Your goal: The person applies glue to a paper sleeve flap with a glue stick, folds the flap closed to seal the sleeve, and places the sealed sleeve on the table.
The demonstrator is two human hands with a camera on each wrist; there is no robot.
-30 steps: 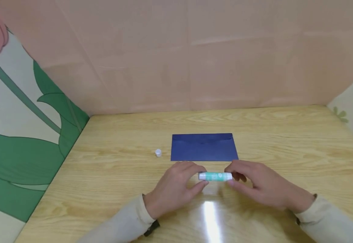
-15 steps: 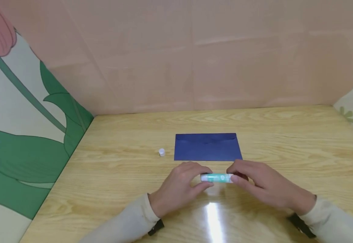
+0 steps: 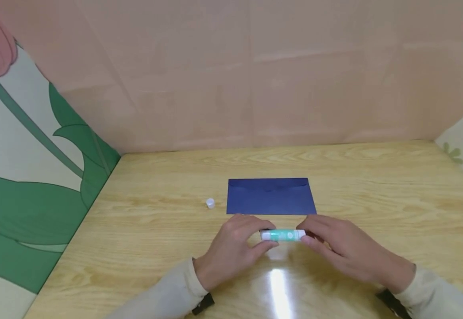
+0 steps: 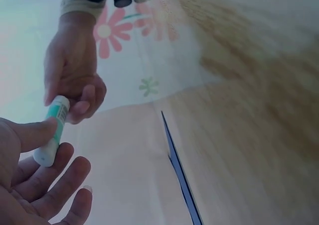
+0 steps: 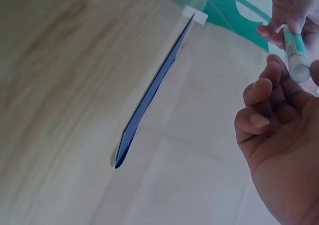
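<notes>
A white and teal glue stick (image 3: 282, 235) lies level between both hands, above the table in front of the envelope. My left hand (image 3: 235, 248) pinches its left end between thumb and fingers. The right hand (image 3: 347, 248) pinches the other end with thumb and forefinger. In the left wrist view the left thumb presses along the tube (image 4: 56, 125), while the remaining fingers spread below. In the right wrist view, the near end of the tube (image 5: 299, 68) sits between the right thumb and forefinger; the other right fingers are curled.
A dark blue envelope (image 3: 271, 197) lies flat beyond the hands, its flap edge at the far side. Left of it a small white cap (image 3: 210, 203) rests on the wooden table (image 3: 156, 230). A pink-beige covering (image 3: 215, 75) rises behind the table, with a flower-printed panel (image 3: 28, 212) at left.
The right thumb and fingers shift slightly on the end of the glue stick. The left hand keeps its grip, and the head view drifts a little.
</notes>
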